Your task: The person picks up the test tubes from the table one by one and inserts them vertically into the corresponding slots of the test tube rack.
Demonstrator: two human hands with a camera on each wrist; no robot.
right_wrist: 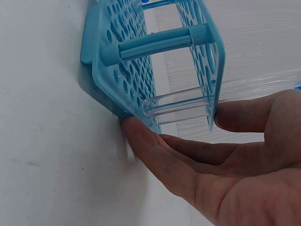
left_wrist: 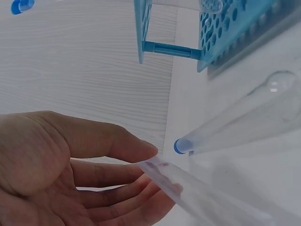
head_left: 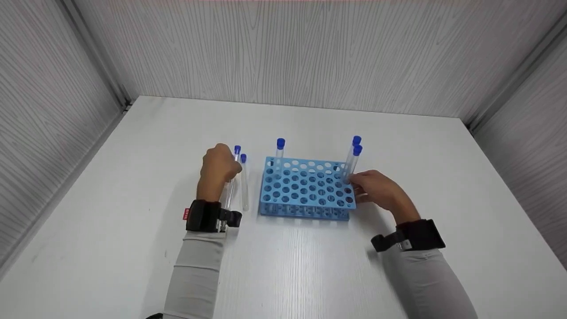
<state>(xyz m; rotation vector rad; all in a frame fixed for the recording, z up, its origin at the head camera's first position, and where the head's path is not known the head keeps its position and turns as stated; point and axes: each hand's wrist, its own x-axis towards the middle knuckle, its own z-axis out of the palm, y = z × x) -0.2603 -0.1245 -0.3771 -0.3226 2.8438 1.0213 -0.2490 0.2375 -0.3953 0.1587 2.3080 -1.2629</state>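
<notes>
My left hand [head_left: 217,170] pinches a clear test tube [left_wrist: 202,188] between thumb and fingers, to the left of the rack. Beside it on the table lies another clear test tube [head_left: 245,188] with a blue cap. With my right hand [head_left: 376,188] I grip the right end of the light blue test tube rack [head_left: 305,208], thumb at the upper plate and fingers at the lower one. Two blue-capped tubes [head_left: 352,161] lean in the rack's back right corner, close to my right thumb. One more capped tube [head_left: 279,153] stands at the back left.
The rack's top plate [head_left: 303,186] has rows of round holes. A white table [head_left: 283,266] carries everything, with grey wood-grain panels [head_left: 283,53] at its back and on both sides. Black camera straps [head_left: 423,235] are around both wrists.
</notes>
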